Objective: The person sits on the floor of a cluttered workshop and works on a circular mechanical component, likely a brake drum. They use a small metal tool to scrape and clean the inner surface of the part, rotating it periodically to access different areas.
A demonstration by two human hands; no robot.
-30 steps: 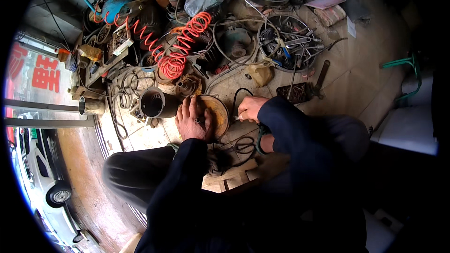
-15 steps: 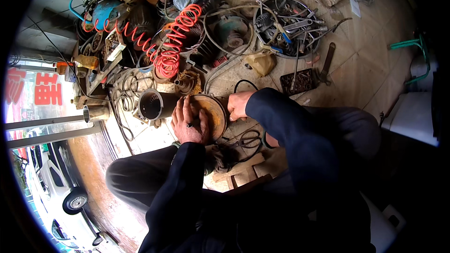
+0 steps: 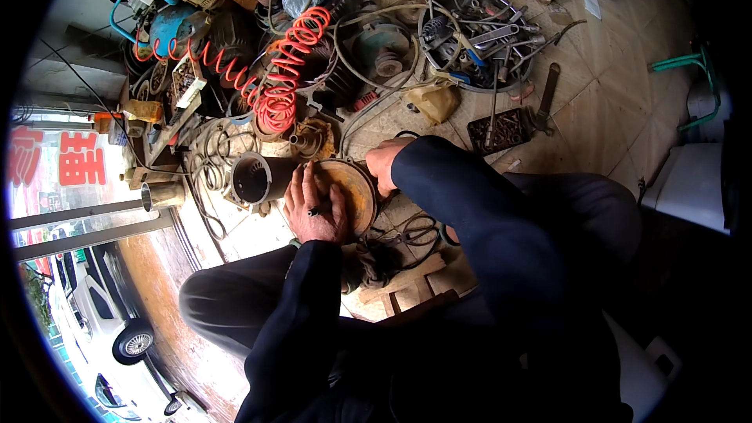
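Observation:
My left hand (image 3: 315,211) lies over a rusty round metal disc (image 3: 359,192), fingers stretched along its left side and pressing on it. A small dark object shows at that hand's fingers, too small to name. At the disc's right edge is my right hand (image 3: 384,166), its fingers curled; what they hold, if anything, is hidden. Left of the disc a dark hollow cylinder (image 3: 254,178) rests with its round mouth showing. Beyond the disc sits a rusty stepped metal part (image 3: 304,145). Dark looped cord (image 3: 419,231) lies on the floor just nearer than my right hand.
A round tray of wrenches and tools (image 3: 486,35) stands at the back, near a box of small metal parts (image 3: 501,131) and a hammer (image 3: 546,106). A red coiled hose (image 3: 276,102) hangs over motors and parts. A shiny metal cup (image 3: 162,195) is left.
My right hand has shifted a little left and away from me along the disc's edge. My left hand stays on the disc. The whole view has moved slightly.

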